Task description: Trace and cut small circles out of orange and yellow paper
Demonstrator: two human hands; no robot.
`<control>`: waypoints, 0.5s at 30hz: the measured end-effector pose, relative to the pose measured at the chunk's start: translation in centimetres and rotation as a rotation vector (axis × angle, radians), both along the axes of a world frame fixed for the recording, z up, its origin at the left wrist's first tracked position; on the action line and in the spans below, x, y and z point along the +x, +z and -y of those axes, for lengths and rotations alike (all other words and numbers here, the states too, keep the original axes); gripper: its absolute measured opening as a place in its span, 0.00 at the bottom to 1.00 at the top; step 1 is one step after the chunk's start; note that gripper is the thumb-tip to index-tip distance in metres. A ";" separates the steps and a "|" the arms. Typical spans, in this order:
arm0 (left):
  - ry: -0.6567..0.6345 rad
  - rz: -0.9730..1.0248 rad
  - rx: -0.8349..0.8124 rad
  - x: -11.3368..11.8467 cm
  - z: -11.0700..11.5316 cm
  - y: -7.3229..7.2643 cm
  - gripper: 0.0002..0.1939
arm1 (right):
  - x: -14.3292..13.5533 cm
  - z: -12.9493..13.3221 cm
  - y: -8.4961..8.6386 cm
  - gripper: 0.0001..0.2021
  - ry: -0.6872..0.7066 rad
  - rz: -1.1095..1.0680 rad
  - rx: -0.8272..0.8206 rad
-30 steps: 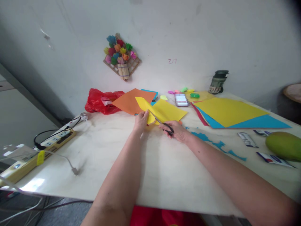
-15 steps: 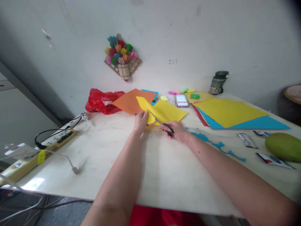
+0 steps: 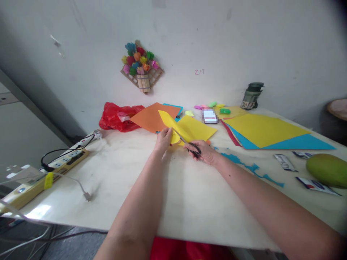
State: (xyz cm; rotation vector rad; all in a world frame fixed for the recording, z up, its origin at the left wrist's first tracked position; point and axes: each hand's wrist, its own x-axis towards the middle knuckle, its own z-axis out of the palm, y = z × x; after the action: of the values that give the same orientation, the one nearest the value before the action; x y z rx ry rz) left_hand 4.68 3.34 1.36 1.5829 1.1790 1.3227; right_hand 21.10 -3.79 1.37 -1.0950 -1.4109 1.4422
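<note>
My left hand (image 3: 164,140) is closed on the left edge of a yellow sheet of paper (image 3: 196,127), which is lifted and bent above the table. A pair of scissors (image 3: 194,148) with dark handles sits in my right hand (image 3: 206,151), its fingers wrapped round the loops. The blades point up and left into the yellow paper, close to my left fingers. Behind the yellow sheet lies an orange sheet (image 3: 153,115), with a bit of blue paper (image 3: 173,107) showing past its edge. Blue paper scraps (image 3: 253,168) lie right of my right hand.
A power strip (image 3: 65,160) with cables runs along the left edge. Behind it is a red plastic bag (image 3: 116,117). A phone (image 3: 209,116), small coloured packs (image 3: 225,111) and a bottle (image 3: 252,96) stand at the back. More yellow paper (image 3: 267,128) and a mango (image 3: 329,170) are on the right.
The view has shifted very slightly. Both hands, the scissors and the yellow paper hold nearly the same positions.
</note>
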 end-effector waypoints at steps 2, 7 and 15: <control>-0.003 -0.001 -0.006 0.1 0.1 0.1 0.14 | 0.0 0.0 0.0 0.17 0.000 0.004 0.005; 0.008 -0.017 -0.014 0.1 0.0 0.1 0.14 | 0.0 -0.4 -0.5 0.16 -0.009 -0.012 0.010; 0.016 -0.029 -0.002 -0.1 -0.4 -0.2 0.13 | 0.1 -0.8 -1.0 0.16 -0.021 -0.012 0.026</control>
State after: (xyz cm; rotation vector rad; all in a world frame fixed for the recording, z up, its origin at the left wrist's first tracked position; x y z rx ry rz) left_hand 4.56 3.74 1.18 1.5992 1.2129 1.3126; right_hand 21.22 -3.03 0.39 -1.0798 -1.4018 1.4096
